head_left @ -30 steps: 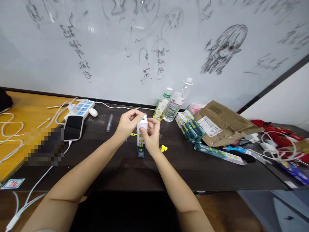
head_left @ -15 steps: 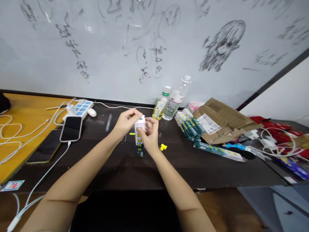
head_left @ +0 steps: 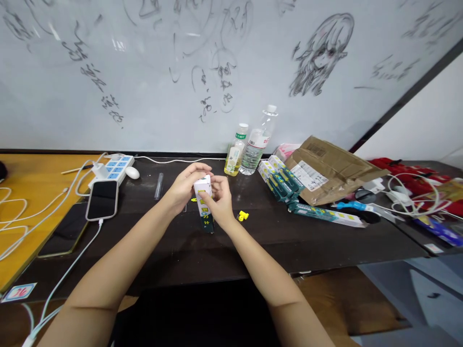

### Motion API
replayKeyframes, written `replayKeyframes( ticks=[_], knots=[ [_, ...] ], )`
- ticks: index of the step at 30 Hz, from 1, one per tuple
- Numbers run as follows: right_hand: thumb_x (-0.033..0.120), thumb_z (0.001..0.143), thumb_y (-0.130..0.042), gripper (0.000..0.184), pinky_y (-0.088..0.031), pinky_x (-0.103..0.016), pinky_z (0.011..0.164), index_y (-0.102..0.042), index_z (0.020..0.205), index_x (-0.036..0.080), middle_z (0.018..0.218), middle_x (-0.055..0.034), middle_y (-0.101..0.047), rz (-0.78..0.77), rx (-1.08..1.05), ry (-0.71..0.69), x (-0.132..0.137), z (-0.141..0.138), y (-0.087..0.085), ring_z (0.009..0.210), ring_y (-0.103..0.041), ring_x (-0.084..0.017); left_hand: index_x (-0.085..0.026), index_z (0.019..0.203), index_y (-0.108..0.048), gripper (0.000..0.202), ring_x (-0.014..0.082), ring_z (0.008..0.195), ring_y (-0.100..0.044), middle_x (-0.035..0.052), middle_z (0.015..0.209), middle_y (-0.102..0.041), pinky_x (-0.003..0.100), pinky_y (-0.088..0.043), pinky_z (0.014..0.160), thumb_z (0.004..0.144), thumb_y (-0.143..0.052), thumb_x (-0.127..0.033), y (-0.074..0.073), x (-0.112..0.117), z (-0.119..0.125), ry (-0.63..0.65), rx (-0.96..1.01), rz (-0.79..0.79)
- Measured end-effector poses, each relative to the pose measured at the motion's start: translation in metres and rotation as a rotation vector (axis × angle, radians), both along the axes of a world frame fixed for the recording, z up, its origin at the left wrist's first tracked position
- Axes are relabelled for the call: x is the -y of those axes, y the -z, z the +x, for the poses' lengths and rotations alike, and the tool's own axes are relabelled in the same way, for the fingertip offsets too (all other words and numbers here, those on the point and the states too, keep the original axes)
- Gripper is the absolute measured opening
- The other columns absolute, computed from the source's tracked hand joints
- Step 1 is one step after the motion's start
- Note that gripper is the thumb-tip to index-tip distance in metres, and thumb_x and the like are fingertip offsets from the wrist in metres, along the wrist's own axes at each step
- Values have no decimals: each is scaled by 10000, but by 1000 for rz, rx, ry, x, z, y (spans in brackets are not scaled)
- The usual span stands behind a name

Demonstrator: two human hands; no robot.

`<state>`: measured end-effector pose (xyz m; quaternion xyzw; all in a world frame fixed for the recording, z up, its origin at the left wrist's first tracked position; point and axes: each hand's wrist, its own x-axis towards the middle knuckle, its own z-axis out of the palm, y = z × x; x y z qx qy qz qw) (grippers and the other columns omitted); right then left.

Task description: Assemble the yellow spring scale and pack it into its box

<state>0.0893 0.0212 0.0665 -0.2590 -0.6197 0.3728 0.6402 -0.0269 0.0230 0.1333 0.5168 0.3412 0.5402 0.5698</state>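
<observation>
A narrow white and dark green cardboard box (head_left: 204,205) with yellow lettering stands nearly upright on the dark table, its top leaning slightly left. My right hand (head_left: 221,205) grips its right side, thumb across the front face near the top. At the upper left edge, my left hand (head_left: 185,187) has its fingers closed around the box's top end; its fingertips are partly hidden. Small yellow plastic pieces (head_left: 242,216) lie to the right of the box. Another yellow bit (head_left: 194,199) shows just behind it, and a clear tube (head_left: 159,186) lies to the left.
Several similar boxes (head_left: 280,179) lie at right beside a brown cardboard parcel (head_left: 325,168). Two bottles, one with yellow liquid (head_left: 234,154) and one clear (head_left: 256,149), stand by the whiteboard. Left are a phone (head_left: 102,200), a power strip (head_left: 119,168) and cables.
My view has shifted slightly, moving the scene a little left. The box's top now leans more to the left. Both hands stay at its upper end.
</observation>
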Motion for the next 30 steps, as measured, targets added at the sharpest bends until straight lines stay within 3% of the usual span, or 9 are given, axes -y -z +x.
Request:
replayKeyframes(
  ticks=[4,8,10,12,15,20,23,27,30],
  knots=[
    [394,759,-702,356,-483,-230,597,-495,997,228,903,-9,-642,-69,141,-16,-11,5,13,792,-635,-147,-175,862,-631,152,161,770,-667,46,842,-699,281,-535,686,795,-585,-304,10,-11,-4,-58,89,25],
    [462,734,-697,334,-490,-245,591,-569,892,197,762,17,-657,-169,246,-155,-29,8,32,633,-606,-118,-197,1035,-602,384,206,820,-702,87,930,-713,330,-564,700,862,-512,-528,38,-26,-22,-155,140,98],
    [509,722,-690,369,-503,-259,604,-582,876,191,737,17,-661,-243,239,-225,-34,8,38,619,-610,-123,-241,1189,-539,433,206,881,-704,91,1043,-698,334,-569,748,881,-496,-543,55,-31,-31,-203,132,186],
    [546,717,-682,403,-512,-267,602,-581,884,193,723,12,-660,-336,221,-291,-35,6,44,619,-621,-134,-246,1230,-516,445,212,924,-699,101,1107,-678,336,-574,770,900,-470,-542,72,-32,-38,-229,108,256],
    [576,730,-660,427,-513,-270,581,-574,915,200,700,11,-649,-438,204,-343,-34,3,51,588,-616,-140,-256,1288,-471,465,220,937,-697,116,1184,-648,339,-583,765,892,-518,-495,91,-31,-40,-213,94,251],
    [544,834,-548,382,-516,-284,644,-619,987,202,776,-7,-649,-366,336,-230,-38,7,62,662,-617,-151,-237,1300,-438,540,233,903,-704,120,1145,-659,357,-595,742,826,-647,-390,101,-33,-38,-257,116,182],
    [481,857,-544,394,-517,-311,746,-596,1138,210,933,-30,-669,-238,513,-150,-37,12,60,793,-637,-171,-231,1251,-466,518,231,885,-708,109,1104,-673,363,-595,749,804,-674,-389,104,-41,-47,-400,174,157],
    [425,757,-692,581,-470,-376,927,-509,1284,265,1239,-45,-614,-67,797,-15,-29,15,55,1073,-608,-228,-262,1179,-484,426,184,809,-714,73,1052,-692,295,-589,689,810,-673,-360,109,-54,-62,-646,287,57],
    [361,783,-666,535,-459,-374,959,-507,1287,279,1272,-30,-610,-24,872,119,-27,15,56,1123,-598,-231,-267,1157,-484,398,168,781,-712,67,1045,-694,271,-579,657,816,-666,-363,114,-58,-64,-688,308,-11]
  ],
)
